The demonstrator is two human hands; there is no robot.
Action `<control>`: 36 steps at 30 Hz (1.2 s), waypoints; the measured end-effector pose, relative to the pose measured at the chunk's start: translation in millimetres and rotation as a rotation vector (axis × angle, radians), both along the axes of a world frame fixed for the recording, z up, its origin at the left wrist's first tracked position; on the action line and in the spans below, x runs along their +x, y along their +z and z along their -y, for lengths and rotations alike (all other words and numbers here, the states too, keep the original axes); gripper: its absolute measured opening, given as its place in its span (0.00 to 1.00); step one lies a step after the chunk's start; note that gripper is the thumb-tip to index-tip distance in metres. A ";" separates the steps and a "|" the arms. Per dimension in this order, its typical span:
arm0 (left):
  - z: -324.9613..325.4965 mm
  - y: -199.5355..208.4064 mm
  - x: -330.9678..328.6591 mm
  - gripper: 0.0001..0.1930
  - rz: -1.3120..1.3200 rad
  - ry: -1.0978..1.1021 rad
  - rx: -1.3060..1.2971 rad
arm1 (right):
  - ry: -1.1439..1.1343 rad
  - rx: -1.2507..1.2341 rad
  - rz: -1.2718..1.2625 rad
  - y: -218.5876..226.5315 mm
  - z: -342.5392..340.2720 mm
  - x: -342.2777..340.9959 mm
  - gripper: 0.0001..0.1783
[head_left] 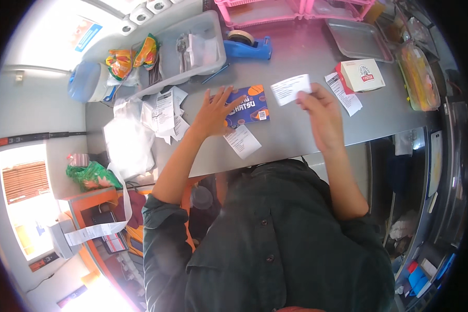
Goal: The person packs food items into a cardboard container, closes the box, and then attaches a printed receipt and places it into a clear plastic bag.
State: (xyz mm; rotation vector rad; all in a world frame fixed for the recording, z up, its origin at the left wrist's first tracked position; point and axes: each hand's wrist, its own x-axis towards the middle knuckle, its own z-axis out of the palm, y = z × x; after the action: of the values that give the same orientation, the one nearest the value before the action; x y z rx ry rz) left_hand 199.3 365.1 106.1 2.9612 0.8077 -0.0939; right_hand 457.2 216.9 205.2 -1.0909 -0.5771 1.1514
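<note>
Left hand [212,117]: spread wide, partly hiding blue card [256,112]
Right hand [323,112]: pinching white slip [287,90], print blurred
Bench [288,131]: shiny grey metal
Pink rack [265,22]: top cut off

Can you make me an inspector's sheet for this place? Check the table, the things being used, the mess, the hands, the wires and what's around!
Surface: grey metal table, shiny.
Things in use: blue printed box lies on the table; white slip is held up by one corner.
Clutter: loose papers on the left, blue tape dispenser, plastic tub, metal tray, red and white box.
Hands: left hand is spread over the blue printed box; right hand pinches the white slip.
Cables: thin dark cable at lower left.
Surroundings: pink rack at the back; paper strip hanging at the left.
</note>
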 end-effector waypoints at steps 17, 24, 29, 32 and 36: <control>-72.4 -17.0 25.3 0.61 0.266 0.563 -0.651 | 0.190 -0.195 0.338 -129.5 -52.3 16.2 0.12; -96.7 -3.1 20.2 0.59 0.416 0.566 -1.166 | 0.164 -0.137 0.328 -132.8 -91.8 -5.6 0.12; -101.8 -4.5 15.8 0.60 0.424 0.542 -1.209 | 0.181 -0.060 0.457 -137.4 -115.5 -25.9 0.15; -103.3 3.4 19.3 0.60 0.389 0.515 -1.216 | 0.161 -0.047 0.433 -134.7 -125.0 -36.0 0.13; -106.0 -0.6 15.1 0.60 0.396 0.513 -1.232 | 0.159 -0.012 0.420 -135.8 -134.2 -46.2 0.12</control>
State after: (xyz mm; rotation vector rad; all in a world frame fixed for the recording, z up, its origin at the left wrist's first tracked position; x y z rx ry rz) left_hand 214.4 471.1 105.6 1.5186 0.9291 0.0263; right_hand 410.9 351.1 69.4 -1.3263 -0.9993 1.0656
